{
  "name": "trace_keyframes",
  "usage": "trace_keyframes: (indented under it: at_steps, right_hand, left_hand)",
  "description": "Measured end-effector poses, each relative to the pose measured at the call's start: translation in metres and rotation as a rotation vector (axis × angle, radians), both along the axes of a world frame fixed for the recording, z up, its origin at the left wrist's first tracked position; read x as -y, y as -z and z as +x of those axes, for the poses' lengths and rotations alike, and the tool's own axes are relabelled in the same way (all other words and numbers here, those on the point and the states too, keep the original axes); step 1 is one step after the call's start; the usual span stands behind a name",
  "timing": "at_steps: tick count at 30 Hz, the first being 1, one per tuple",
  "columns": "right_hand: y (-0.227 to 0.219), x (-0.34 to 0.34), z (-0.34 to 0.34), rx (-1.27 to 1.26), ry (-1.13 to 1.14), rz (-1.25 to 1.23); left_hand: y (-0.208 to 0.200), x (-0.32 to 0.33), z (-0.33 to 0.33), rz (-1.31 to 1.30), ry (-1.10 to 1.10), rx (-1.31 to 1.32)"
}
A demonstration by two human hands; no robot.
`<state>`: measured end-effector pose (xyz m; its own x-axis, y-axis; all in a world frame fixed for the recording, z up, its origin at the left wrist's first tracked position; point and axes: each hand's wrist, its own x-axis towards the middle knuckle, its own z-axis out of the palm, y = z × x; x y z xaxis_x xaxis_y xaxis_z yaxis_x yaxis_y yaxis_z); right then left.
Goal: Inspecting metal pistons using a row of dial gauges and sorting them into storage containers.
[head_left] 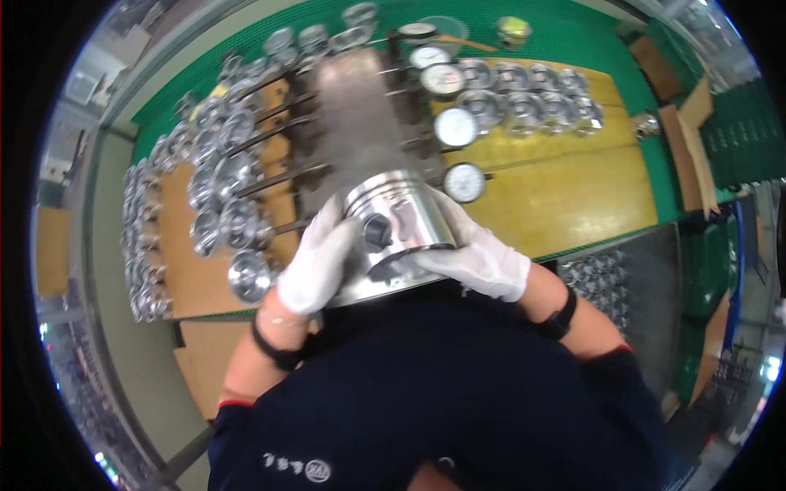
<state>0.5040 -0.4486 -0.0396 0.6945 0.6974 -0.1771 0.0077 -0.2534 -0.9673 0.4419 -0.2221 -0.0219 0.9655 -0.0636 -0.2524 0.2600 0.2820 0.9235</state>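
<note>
Between my two white-gloved hands is a shiny metal piston, with ring grooves near its far end and a dark round pin hole in its side. My left hand grips its left side, fingers wrapped along the wall. On the other side my right hand clasps it, with the thumb across the near rim. The piston is over the near end of a metal gauge fixture, whose surface looks blurred. Dial gauges line the fixture's right side, and thin rods stick out on its left.
Rows of pistons stand on a brown board to the left. More pistons sit on a yellow board at right. The bench has a green mat. Cardboard pieces stand at the far right.
</note>
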Motion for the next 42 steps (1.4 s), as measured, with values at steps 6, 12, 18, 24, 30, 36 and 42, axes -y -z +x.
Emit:
trace_keyframes:
  at_steps: [6,12,18,24,30,36,42]
  right_hand:
    - [-0.008,0.09,0.038,0.315,0.162,0.101]
    - [0.057,0.228,0.13,-0.182,1.067,0.109]
    - [0.122,0.31,0.208,-0.43,1.183,0.001]
    - [0.154,0.341,0.224,-0.394,1.296,0.021]
    - [0.103,0.27,0.175,-0.204,1.233,0.184]
    - [0.021,0.144,0.086,-0.003,0.679,0.206]
    - [-0.041,-0.021,-0.007,-0.265,-0.226,0.438]
  left_hand:
    - [-0.049,0.005,-0.012,0.832,0.087,0.407]
    - [-0.003,-0.072,-0.068,1.501,-0.436,0.112]
    - [0.035,-0.057,-0.086,1.799,-0.163,-0.389]
    - [0.064,-0.092,-0.088,1.793,-0.403,-0.013]
    - [0.053,-0.145,-0.149,0.656,-0.868,-0.424]
    - [-0.041,-0.057,-0.082,0.266,-0.651,-0.119]
    - [-0.07,-0.006,-0.051,0.133,-0.189,-0.003]
